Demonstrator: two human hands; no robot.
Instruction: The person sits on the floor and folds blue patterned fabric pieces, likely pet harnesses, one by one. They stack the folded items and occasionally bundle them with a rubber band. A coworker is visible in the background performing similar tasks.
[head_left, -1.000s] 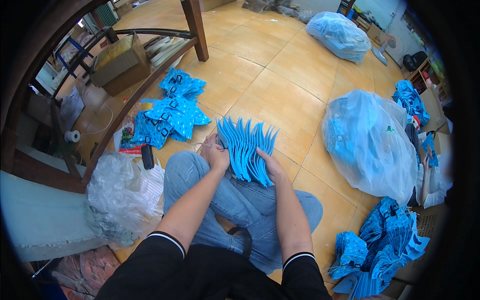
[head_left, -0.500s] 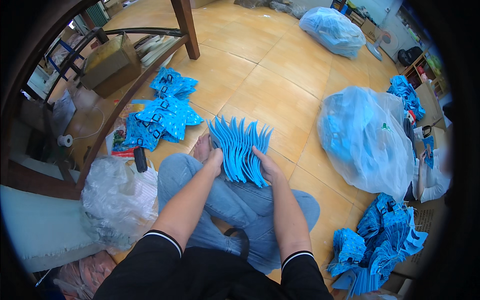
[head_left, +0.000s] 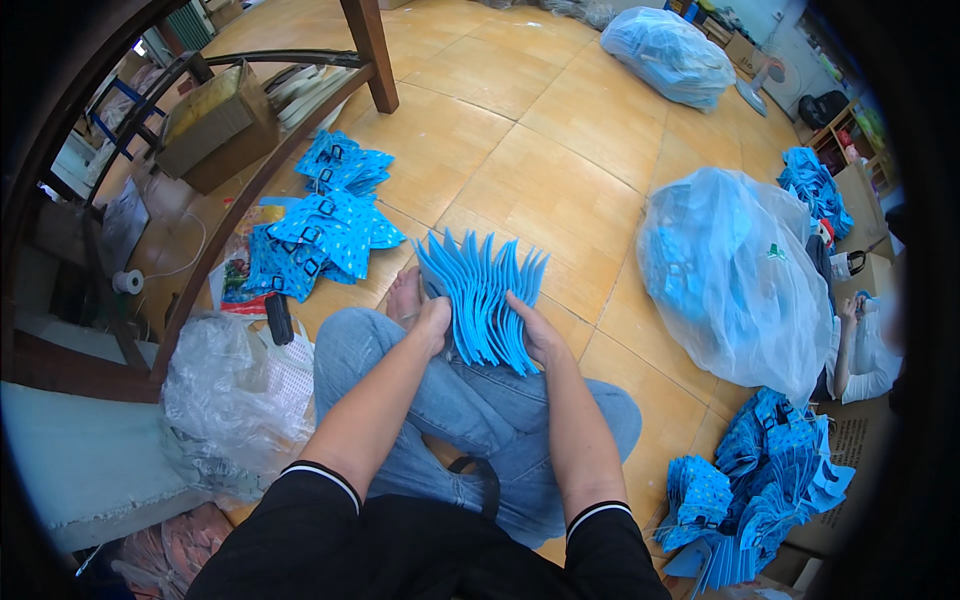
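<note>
Blue sheets [head_left: 485, 305], fanned, not yet set down | left hand [head_left: 434, 324], right hand [head_left: 538, 332] gripping opposite sides | blue pile [head_left: 325, 228] already laid beyond left hand, filled bag [head_left: 735, 290] rightward

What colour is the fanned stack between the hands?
The stack is blue, best seen in the head view.

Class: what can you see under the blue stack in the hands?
Jeans show at the near edge of the blue stack, floor past its far edge. Whatever lies directly beneath is covered.
</note>
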